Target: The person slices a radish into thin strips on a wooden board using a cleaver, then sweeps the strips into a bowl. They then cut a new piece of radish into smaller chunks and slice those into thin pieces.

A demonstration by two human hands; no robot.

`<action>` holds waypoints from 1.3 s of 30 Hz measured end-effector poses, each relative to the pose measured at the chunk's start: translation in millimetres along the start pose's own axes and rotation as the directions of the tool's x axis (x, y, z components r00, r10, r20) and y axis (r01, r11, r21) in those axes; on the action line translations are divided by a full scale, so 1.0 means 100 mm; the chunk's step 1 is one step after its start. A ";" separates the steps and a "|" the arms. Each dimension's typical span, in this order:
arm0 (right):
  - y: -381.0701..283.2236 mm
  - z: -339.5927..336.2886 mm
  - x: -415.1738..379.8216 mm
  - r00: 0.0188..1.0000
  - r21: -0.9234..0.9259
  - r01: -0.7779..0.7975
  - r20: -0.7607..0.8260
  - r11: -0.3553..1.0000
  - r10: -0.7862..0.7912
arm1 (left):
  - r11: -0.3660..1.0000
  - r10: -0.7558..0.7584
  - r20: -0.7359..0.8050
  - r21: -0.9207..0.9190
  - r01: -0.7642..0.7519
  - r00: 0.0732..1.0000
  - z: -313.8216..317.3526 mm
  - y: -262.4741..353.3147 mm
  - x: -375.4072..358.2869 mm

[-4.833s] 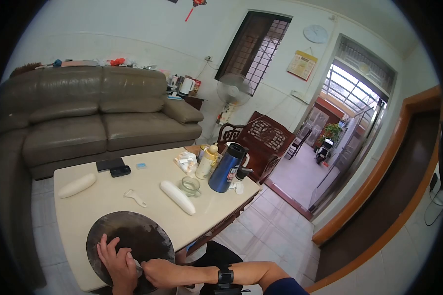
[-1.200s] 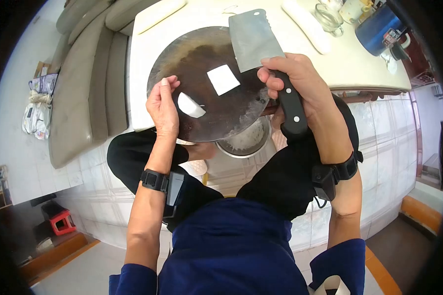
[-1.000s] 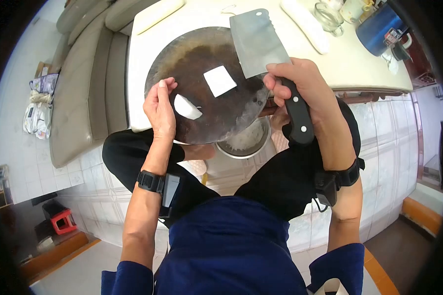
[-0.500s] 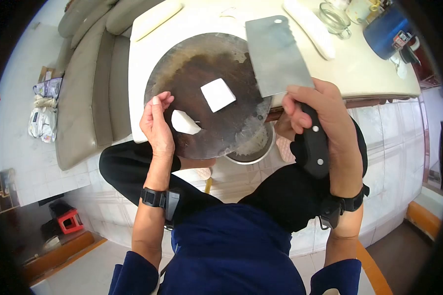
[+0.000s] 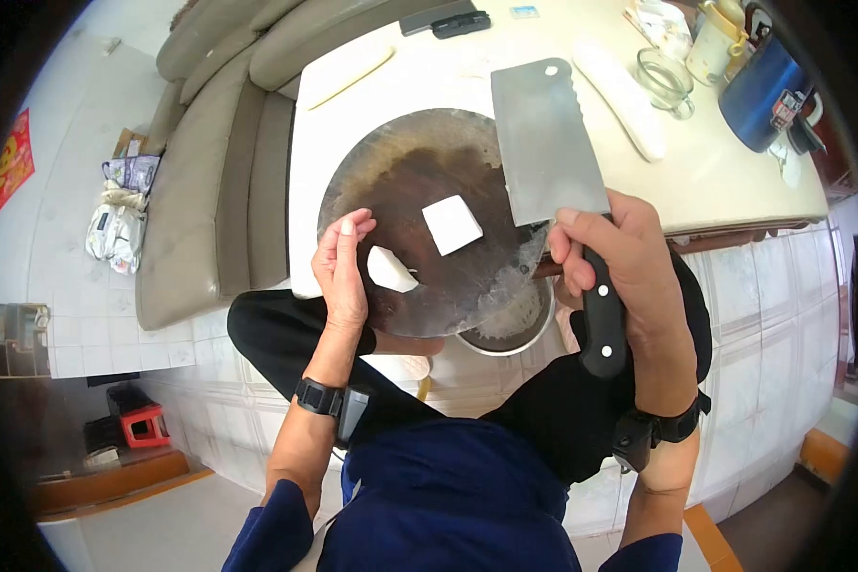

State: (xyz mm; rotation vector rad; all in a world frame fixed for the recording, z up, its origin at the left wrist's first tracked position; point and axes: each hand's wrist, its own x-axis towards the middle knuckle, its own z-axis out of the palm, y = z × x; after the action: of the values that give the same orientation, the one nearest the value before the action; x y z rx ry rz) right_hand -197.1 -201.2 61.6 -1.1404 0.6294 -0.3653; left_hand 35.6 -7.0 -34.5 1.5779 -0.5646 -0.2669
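Note:
A round, dark, stained chopping board (image 5: 429, 143) lies at the table's near edge. On it rest a square block of white radish (image 5: 452, 226) and a smaller wedge of white radish (image 5: 391, 270). My left hand (image 5: 341, 267) is at the board's left edge, close beside the wedge, its fingers loosely bent with nothing in them. My right hand (image 5: 629, 262) grips the black handle of a cleaver (image 5: 548, 143). The broad blade is raised over the board's right side, apart from the radish pieces.
Long peeled white radishes lie on the table (image 5: 448, 71), one at the left (image 5: 353, 76) and one at the right (image 5: 620, 100). A glass cup (image 5: 664, 81) and a blue flask (image 5: 763, 95) stand at the right. Below the board is a metal basin (image 5: 505, 334). A grey sofa (image 5: 200, 181) is at left.
The view has shifted, so the table and board appear lower and more to the right. My right hand still holds the cleaver; my left hand stays beside the wedge.

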 end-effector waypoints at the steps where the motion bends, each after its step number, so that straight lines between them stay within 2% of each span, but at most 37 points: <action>1: 0.01 -0.01 0.01 1.000 -0.001 -0.014 0.025 1.000 0.014 | 1.000 -0.002 0.058 -0.014 0.003 0.998 0.00 0.04 0.00; 2: 0.02 0.00 0.01 1.000 -0.001 -0.008 0.029 1.000 0.008 | 1.000 -0.005 0.116 -0.027 0.008 0.993 -0.01 0.07 0.00; 3: 0.05 0.00 0.02 0.999 -0.019 -0.009 0.038 1.000 0.009 | 0.996 -0.075 0.233 -0.025 0.083 0.970 -0.13 0.09 0.01; 4: 0.07 0.00 0.01 0.999 -0.035 -0.011 0.044 0.999 0.013 | 0.997 -0.073 0.235 -0.022 0.080 0.969 -0.17 0.18 -0.01; 6: 0.08 0.01 0.01 0.999 -0.056 0.001 0.047 0.998 0.001 | 0.992 -0.019 0.460 0.121 -0.041 0.888 -0.25 0.37 -0.06; 7: 0.09 0.02 0.01 0.999 -0.046 0.028 0.045 0.999 -0.026 | 0.977 -0.057 0.550 0.204 -0.067 0.833 -0.33 0.40 -0.06; 8: 0.11 0.04 0.01 0.998 -0.034 0.050 0.041 0.998 -0.049 | 0.955 -0.012 0.596 0.245 -0.168 0.803 -0.35 0.42 -0.08; 10: 0.07 0.06 -0.01 0.998 -0.036 0.056 0.042 0.998 -0.055 | 0.805 -0.026 0.638 0.470 -0.362 0.770 -0.29 0.58 -0.13; 13: 0.01 0.07 -0.01 0.997 -0.049 0.063 0.036 0.997 -0.061 | 0.783 0.002 0.674 0.458 -0.421 0.738 -0.27 0.51 -0.09; 17: -0.01 0.09 0.04 0.998 -0.116 0.054 0.034 0.992 -0.050 | 0.755 0.046 0.662 0.468 -0.460 0.748 -0.26 0.48 -0.11; 19: 0.01 0.09 0.07 0.999 -0.159 0.051 0.018 0.986 -0.048 | 0.942 -0.126 0.467 0.334 -0.043 0.875 -0.21 0.48 -0.26; 22: 0.06 0.14 0.07 0.998 -0.244 0.063 0.043 0.968 -0.054 | 0.976 -0.160 0.494 0.207 0.063 0.855 -0.17 0.45 -0.37; 23: 0.08 0.17 0.06 0.996 -0.276 0.081 0.069 0.958 -0.064 | 0.962 -0.161 0.488 0.271 0.027 0.858 -0.17 0.42 -0.40; 24: 0.11 0.23 0.02 0.996 -0.291 0.076 0.070 0.954 -0.058 | 0.965 -0.161 0.483 0.258 0.036 0.860 -0.15 0.45 -0.41; 26: 0.21 0.37 -0.09 0.983 -0.434 0.180 0.112 0.883 -0.146 | 0.831 -0.098 0.471 0.524 -0.189 0.877 -0.11 0.59 -0.39; 27: 0.31 0.39 -0.15 0.958 -0.502 0.283 0.180 0.817 -0.221 | 0.765 -0.097 0.454 0.604 -0.225 0.886 -0.11 0.63 -0.37; 28: 0.33 0.44 -0.23 0.960 -0.512 0.277 0.185 0.813 -0.210 | 0.772 -0.102 0.447 0.599 -0.213 0.889 -0.12 0.59 -0.36; 30: 0.34 0.54 -0.37 0.916 -0.700 0.394 0.244 0.596 -0.319 | 0.769 -0.038 0.414 0.593 -0.238 0.909 -0.16 0.52 -0.36; 31: 0.33 0.53 -0.40 0.945 -0.709 0.325 0.265 0.626 -0.192 | 0.776 -0.042 0.395 0.591 -0.219 0.918 -0.16 0.54 -0.37; 32: 0.35 0.55 -0.42 0.947 -0.711 0.319 0.260 0.627 -0.187 | 0.779 -0.046 0.399 0.589 -0.217 0.916 -0.16 0.51 -0.39; 34: 0.37 0.58 -0.47 0.947 -0.711 0.319 0.263 0.626 -0.184 | 0.763 0.227 0.417 0.485 -0.427 0.880 -0.14 0.44 -0.45; 36: 0.37 0.61 -0.51 0.952 -0.737 0.304 0.265 0.604 -0.156 | 0.773 0.231 0.432 0.463 -0.434 0.872 -0.14 0.37 -0.49; 38: 0.38 0.65 -0.53 0.955 -0.761 0.292 0.269 0.580 -0.128 | 0.658 0.404 0.490 0.432 -0.617 0.773 -0.16 0.22 -0.49; 39: 0.40 0.67 -0.54 0.956 -0.767 0.283 0.276 0.576 -0.102 | 0.654 0.431 0.448 0.444 -0.613 0.784 -0.13 0.18 -0.51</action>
State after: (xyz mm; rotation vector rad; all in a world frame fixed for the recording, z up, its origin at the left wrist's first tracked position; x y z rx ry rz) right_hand -198.0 -106.7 57.5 -2.1224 0.4819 -0.1241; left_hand -4.5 29.8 -24.2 1.8662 -1.4373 0.1380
